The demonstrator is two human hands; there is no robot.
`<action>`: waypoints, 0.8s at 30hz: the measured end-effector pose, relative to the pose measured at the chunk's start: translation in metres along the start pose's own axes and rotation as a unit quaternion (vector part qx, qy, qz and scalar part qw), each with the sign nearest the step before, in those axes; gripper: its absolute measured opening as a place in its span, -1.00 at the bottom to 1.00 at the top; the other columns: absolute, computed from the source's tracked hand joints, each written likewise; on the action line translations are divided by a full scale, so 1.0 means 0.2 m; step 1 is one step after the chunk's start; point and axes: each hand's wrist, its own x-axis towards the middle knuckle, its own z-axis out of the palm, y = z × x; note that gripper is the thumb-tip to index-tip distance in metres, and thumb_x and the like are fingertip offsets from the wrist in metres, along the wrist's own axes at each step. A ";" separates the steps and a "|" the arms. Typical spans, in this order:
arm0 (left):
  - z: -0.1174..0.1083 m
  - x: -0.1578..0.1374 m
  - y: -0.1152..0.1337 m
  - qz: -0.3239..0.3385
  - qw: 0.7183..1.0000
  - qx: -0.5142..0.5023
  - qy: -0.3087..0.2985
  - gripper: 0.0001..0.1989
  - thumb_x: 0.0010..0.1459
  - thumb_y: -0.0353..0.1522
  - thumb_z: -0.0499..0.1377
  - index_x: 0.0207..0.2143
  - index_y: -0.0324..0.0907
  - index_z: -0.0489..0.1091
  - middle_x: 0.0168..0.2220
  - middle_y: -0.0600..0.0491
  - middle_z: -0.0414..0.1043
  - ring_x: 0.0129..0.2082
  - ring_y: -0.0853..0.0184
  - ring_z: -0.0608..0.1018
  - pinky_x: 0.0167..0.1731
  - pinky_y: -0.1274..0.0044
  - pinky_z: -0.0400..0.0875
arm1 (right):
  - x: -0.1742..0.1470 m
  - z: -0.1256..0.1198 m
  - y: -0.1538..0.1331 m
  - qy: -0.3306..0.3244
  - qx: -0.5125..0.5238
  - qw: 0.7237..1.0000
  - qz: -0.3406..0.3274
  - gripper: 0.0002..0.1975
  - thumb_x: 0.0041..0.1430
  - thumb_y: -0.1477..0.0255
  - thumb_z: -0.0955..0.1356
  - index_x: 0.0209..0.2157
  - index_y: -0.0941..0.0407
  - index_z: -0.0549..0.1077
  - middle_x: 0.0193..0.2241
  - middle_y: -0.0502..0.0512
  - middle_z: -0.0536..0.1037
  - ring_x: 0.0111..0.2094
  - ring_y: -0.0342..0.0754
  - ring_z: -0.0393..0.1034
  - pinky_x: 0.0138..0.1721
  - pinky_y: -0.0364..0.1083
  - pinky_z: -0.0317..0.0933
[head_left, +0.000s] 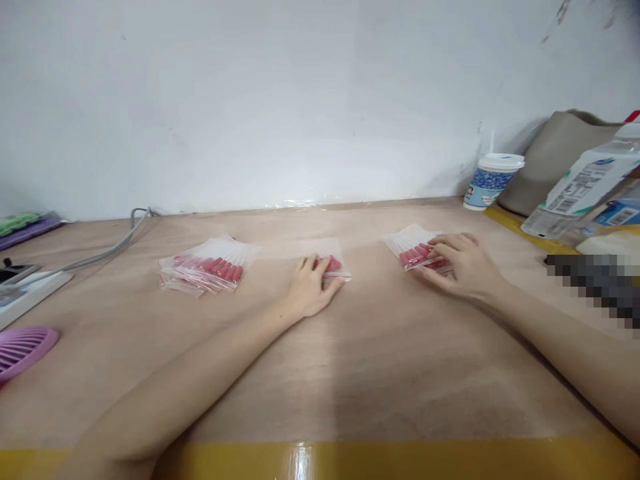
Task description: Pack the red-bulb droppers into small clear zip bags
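Observation:
Near the middle of the table lies a small clear zip bag [320, 248] holding red pieces. My left hand [313, 290] rests on its near left part, fingers spread and pressing on the red pieces. Farther right, my right hand [463, 267] grips the near right edge of another clear bag [413, 233], thumb below and fingers above. Short red rod-like pieces [414, 256] lie in a row inside this bag; my fingers cover some of them. To the left, several similar bags [215, 263] are piled overlapping, each with red pieces showing through.
A paper cup [493, 181] with a straw, a plastic bottle [575, 187] and a grey-brown container [545, 157] stand at the back right. Grey cables [107, 252] and a pink slatted object [25, 350] are at left. Yellow tape [400, 460] lines the front edge.

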 end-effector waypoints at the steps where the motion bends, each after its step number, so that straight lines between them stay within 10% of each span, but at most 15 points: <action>1: 0.03 0.02 0.04 0.009 1.000 -0.019 -0.006 -0.49 0.15 -0.08 0.03 0.01 -0.23 0.30 0.00 -0.19 0.30 0.00 0.05 0.35 -0.05 0.23 0.30 | 0.02 0.01 -0.05 0.009 0.017 1.000 -0.012 -0.74 0.05 0.18 0.33 -0.44 0.10 0.40 -0.28 0.20 0.51 -0.19 0.14 0.36 -0.12 0.14 0.10; 11: -0.07 -0.04 -0.03 0.056 0.985 -0.106 -0.125 -0.48 0.22 -0.20 0.01 0.19 -0.21 0.14 0.20 -0.17 0.11 0.18 0.14 0.23 0.13 0.30 0.16 | 0.26 0.22 -0.42 -0.006 0.127 0.974 -0.186 -0.84 0.15 0.43 0.28 -0.31 0.17 0.47 -0.38 0.14 0.52 -0.34 -0.04 0.38 -0.27 -0.05 0.21; 24: -0.09 -0.05 -0.09 0.102 0.985 -0.118 -0.073 -0.61 0.19 -0.28 0.07 0.05 -0.20 0.34 0.15 -0.15 0.20 0.16 0.13 0.26 0.10 0.25 0.23 | 0.18 0.26 -0.38 0.040 0.200 0.965 -0.164 -0.79 0.18 0.53 0.22 -0.23 0.13 0.46 -0.30 0.14 0.49 -0.31 -0.09 0.39 -0.32 -0.11 0.29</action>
